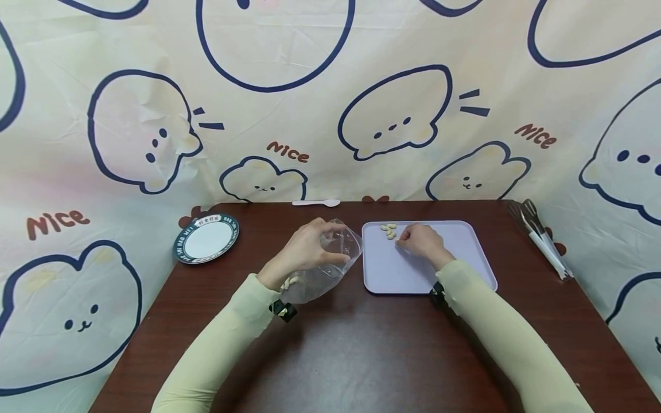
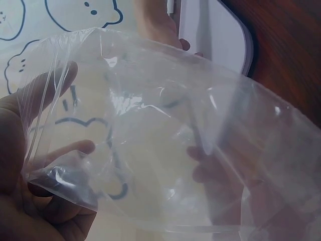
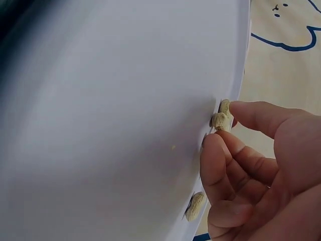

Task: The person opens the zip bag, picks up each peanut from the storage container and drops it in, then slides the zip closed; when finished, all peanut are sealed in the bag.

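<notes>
My left hand [image 1: 310, 246] grips a clear plastic bag [image 1: 330, 281], thumb and fingers spread apart at its upper part. Some peanuts [image 1: 290, 282] show low in the bag, close to the wrist. In the left wrist view the crinkled film of the bag [image 2: 150, 120] fills most of the picture, with fingers showing through it. My right hand [image 1: 424, 241] is over the lilac tray [image 1: 465, 246], fingers curled. In the right wrist view its thumb and fingertips pinch a peanut [image 3: 219, 121]. Another peanut [image 3: 195, 207] lies below it; several peanuts [image 1: 389, 229] sit at the tray's far left.
A green-rimmed plate [image 1: 206, 240] stands at the table's left. Behind the bag, a white spoon [image 1: 316, 203] lies along the back edge. At the far right are a whisk and other utensils [image 1: 544, 241] with white handles. A patterned cloth [image 1: 320, 126] hangs behind the brown table [image 1: 341, 355].
</notes>
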The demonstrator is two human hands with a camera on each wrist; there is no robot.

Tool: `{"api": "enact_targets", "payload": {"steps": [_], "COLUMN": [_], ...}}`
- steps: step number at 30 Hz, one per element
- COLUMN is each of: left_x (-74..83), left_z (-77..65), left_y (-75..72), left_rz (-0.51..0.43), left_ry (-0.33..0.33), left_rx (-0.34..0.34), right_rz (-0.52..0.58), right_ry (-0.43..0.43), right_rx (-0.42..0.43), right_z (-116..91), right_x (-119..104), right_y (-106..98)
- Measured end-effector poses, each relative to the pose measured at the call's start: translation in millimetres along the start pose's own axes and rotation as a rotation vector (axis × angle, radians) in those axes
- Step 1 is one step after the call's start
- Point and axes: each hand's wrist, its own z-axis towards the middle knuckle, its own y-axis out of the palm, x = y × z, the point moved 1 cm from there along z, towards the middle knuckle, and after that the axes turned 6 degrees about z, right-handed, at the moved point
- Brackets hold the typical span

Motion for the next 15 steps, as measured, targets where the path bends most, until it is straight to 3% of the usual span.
{"api": "enact_targets", "payload": {"steps": [9, 15], "left_x": [-0.9, -1.8], "left_z": [-0.4, -1.0], "left_y": [-0.8, -1.6], "left_rz": [-0.002, -0.010], "left_ry": [-0.004, -0.003], "left_rx": [0.004, 0.002], "right_rz": [-0.039, -0.007], "right_ry": [-0.026, -0.037], "right_rx": [0.003, -0.014], "right_z": [0.8, 0.9], "right_x": [-1.9, -1.8], "right_y": [2.0, 1.4]}}
